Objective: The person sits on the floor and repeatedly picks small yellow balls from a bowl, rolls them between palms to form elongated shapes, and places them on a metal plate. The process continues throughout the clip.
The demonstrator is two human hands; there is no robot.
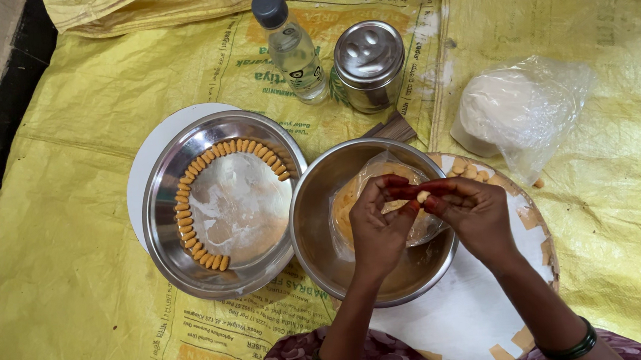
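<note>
My left hand (380,227) and my right hand (473,212) meet over a steel bowl (315,203), fingertips pinched together on a small pale dough piece (422,195). Inside the bowl lies a clear plastic bag of yellow dough (349,200). To the left a steel plate (163,208) holds several small orange-yellow dough pieces (187,184) lined in a curved row along its rim, with flour dusted in its middle. More small dough pieces (466,168) lie on a round board (525,209) under my right hand.
A clear bottle with a grey cap (291,49) and a lidded steel tin (368,63) stand at the back. A plastic bag of white dough (517,107) lies at the right. Yellow woven sacking (62,284) covers the floor. A white disc (143,159) sits under the plate.
</note>
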